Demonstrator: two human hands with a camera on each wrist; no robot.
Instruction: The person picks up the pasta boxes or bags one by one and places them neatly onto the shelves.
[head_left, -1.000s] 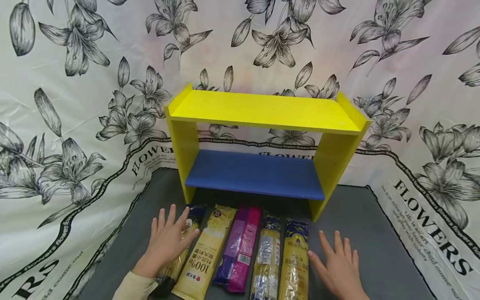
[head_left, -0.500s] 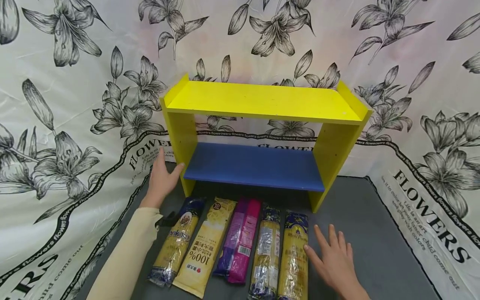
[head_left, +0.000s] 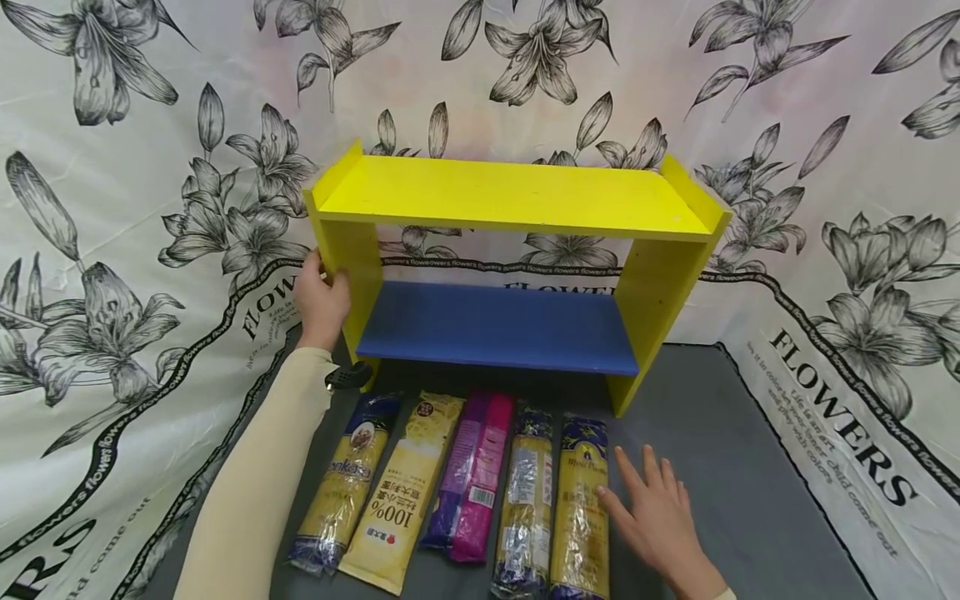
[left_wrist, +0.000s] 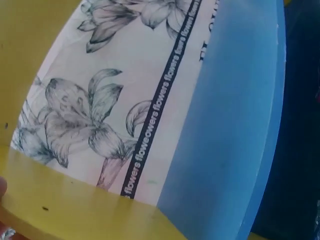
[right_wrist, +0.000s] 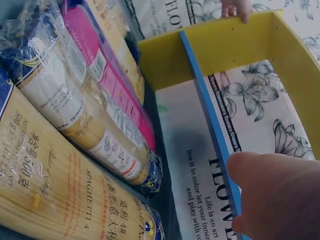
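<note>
A small yellow shelf unit [head_left: 517, 193] with a blue board [head_left: 498, 327] stands at the back of the dark table. My left hand [head_left: 321, 302] grips the front edge of its left side panel; in the right wrist view, those fingers [right_wrist: 243, 9] bend over the yellow edge. My right hand [head_left: 654, 512] is spread with straight fingers beside the rightmost spaghetti pack [head_left: 581, 508]; its thumb lies close to the wrapper, and contact is unclear. Leftward lie a clear spaghetti pack [head_left: 528, 500], a purple-and-pink pack [head_left: 472, 475], a cream pack [head_left: 405, 492] and a blue-ended pasta pack [head_left: 347, 483].
A flower-printed cloth [head_left: 480, 75] hangs behind the shelf unit and along both sides. The dark grey table [head_left: 720, 433] extends to the right of my right hand. A black band [head_left: 348, 375] sits on my left wrist.
My left hand has left the leftmost pasta pack, moved up and forward, and taken hold of the shelf's left panel. My right hand has stayed beside the rightmost pack. The head view has shifted slightly.
</note>
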